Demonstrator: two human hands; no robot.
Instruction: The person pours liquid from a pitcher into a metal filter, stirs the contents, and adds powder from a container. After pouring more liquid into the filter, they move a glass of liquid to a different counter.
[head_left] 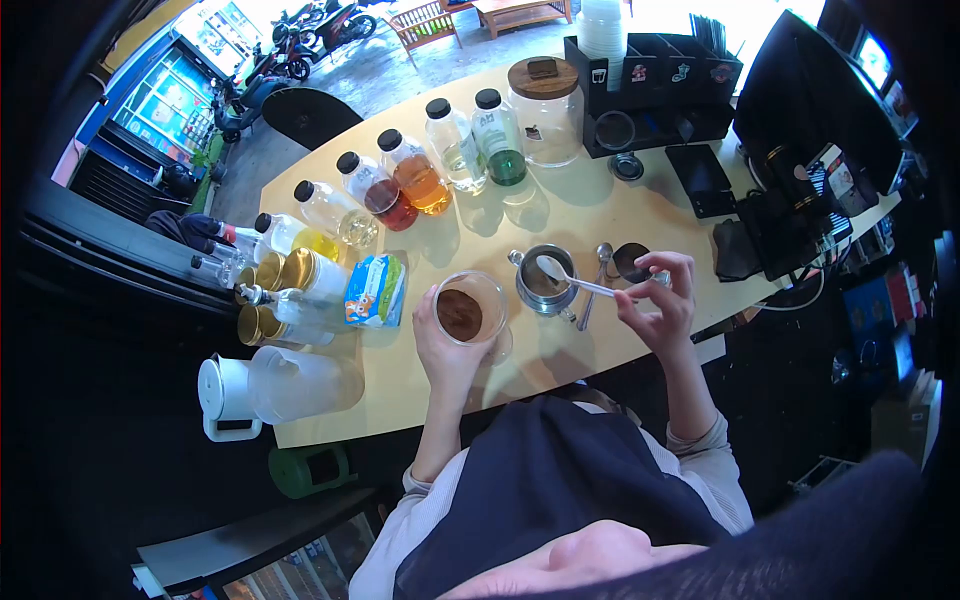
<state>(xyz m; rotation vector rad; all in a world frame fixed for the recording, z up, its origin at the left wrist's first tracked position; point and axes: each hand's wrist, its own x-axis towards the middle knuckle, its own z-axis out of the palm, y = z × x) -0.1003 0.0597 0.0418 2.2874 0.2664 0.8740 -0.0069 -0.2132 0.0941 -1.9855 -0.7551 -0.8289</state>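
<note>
My left hand is wrapped round a clear cup with brown contents at its bottom. In my right hand is a white spoon, pinched by its handle. The spoon's bowl is over a metal container standing just right of the cup; whether it touches anything inside is unclear. Metal spoons lie between that container and my right hand. A dark round lid rests behind my right hand. Left of the cup sits a blue and green packet.
Several black-capped bottles with coloured liquids line the back left. A wooden-lidded jar, a black organizer and a monitor stand at the back right. A white pitcher is at the front left, near golden cans.
</note>
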